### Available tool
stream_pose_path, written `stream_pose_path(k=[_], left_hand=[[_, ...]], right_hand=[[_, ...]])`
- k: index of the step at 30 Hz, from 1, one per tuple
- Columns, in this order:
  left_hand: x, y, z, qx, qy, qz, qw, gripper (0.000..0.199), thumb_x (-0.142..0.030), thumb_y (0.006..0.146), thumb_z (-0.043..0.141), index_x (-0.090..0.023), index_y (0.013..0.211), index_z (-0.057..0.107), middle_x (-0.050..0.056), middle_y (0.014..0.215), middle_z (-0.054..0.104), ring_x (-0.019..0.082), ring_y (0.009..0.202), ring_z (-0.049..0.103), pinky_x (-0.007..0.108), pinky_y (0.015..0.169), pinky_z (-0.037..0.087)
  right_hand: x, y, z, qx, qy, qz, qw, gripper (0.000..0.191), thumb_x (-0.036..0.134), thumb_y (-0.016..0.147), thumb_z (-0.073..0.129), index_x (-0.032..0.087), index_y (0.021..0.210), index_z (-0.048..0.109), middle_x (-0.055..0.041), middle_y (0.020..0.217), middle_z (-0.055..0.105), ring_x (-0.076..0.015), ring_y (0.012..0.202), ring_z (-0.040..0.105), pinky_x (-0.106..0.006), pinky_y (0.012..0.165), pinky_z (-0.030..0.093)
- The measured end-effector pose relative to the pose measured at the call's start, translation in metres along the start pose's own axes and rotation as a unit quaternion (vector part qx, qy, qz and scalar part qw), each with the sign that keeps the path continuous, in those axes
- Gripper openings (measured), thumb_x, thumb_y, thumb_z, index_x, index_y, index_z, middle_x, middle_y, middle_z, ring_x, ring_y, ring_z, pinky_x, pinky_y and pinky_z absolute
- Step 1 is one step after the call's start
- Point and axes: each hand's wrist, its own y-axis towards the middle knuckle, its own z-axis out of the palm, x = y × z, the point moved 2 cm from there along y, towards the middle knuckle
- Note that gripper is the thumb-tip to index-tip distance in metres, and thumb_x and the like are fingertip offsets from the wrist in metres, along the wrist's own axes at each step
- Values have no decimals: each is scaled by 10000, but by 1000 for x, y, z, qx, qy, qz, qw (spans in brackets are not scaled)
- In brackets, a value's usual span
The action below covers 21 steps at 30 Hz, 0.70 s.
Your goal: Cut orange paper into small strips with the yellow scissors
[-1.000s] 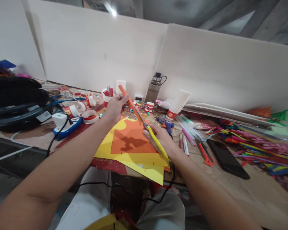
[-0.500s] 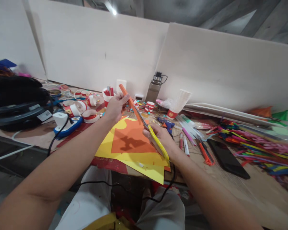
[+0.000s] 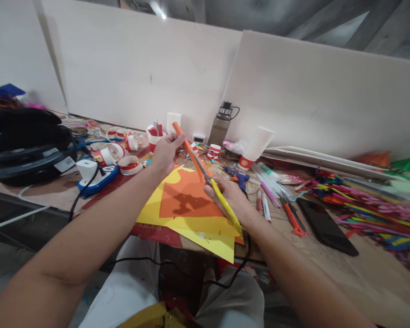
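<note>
Between thumb and fingers, my left hand (image 3: pixel 167 150) pinches a narrow orange paper strip (image 3: pixel 187 148) near its upper end, holding it aslant above the table. My right hand (image 3: pixel 230 198) is wrapped round scissors with yellow handles (image 3: pixel 225 205). Their blades point up and left and lie along the lower part of the strip; whether they are parted I cannot make out. Under both hands, an orange paper sheet (image 3: pixel 191 200) with hand shadows on it lies over yellow paper sheets (image 3: pixel 212 246).
Cut paper cups (image 3: pixel 130 165) and a blue-and-white power strip (image 3: pixel 97 180) lie to the left. Behind stand a water bottle (image 3: pixel 220 125) and stacked paper cups (image 3: pixel 258 146). A glue gun (image 3: pixel 239 177), markers (image 3: pixel 265 206), an orange cutter (image 3: pixel 295 221) and a black phone (image 3: pixel 326 225) lie rightward.
Both hands keep nearly the same pose, with the strip and scissors almost unmoved. The whole view has shifted very slightly.
</note>
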Motion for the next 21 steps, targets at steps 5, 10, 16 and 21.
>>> stream_pose_path(k=[5, 10, 16, 21], left_hand=[[0, 2, -3, -1, -8, 19, 1000, 217, -280, 754, 697, -159, 708, 523, 22, 685, 666, 78, 548, 569, 171, 425, 333], [-3, 5, -6, -32, 19, 66, 997, 256, -320, 739, 714, -160, 694, 518, 24, 690, 672, 75, 542, 566, 170, 437, 357], [1, 3, -3, -7, 15, 53, 998, 219, -304, 750, 705, -160, 716, 544, 23, 695, 673, 78, 536, 569, 173, 424, 346], [5, 1, -1, -4, -8, 4, 1000, 222, -307, 761, 695, -157, 699, 544, 12, 651, 648, 73, 511, 549, 175, 423, 349]], right_hand=[[-2, 1, 0, 1, -14, 7, 1000, 372, 545, 864, 465, 183, 792, 512, 21, 661, 453, -111, 614, 409, -243, 573, 299], [-3, 3, 0, 4, -38, 5, 999, 369, 536, 865, 463, 180, 793, 524, 20, 669, 467, -111, 616, 424, -245, 578, 299], [-3, 3, -1, 4, -21, 5, 1000, 362, 536, 862, 471, 183, 802, 522, 27, 658, 451, -109, 608, 414, -248, 583, 307], [-5, 2, 0, 5, -14, 7, 1000, 355, 535, 861, 477, 185, 814, 517, 30, 663, 446, -108, 603, 409, -246, 566, 299]])
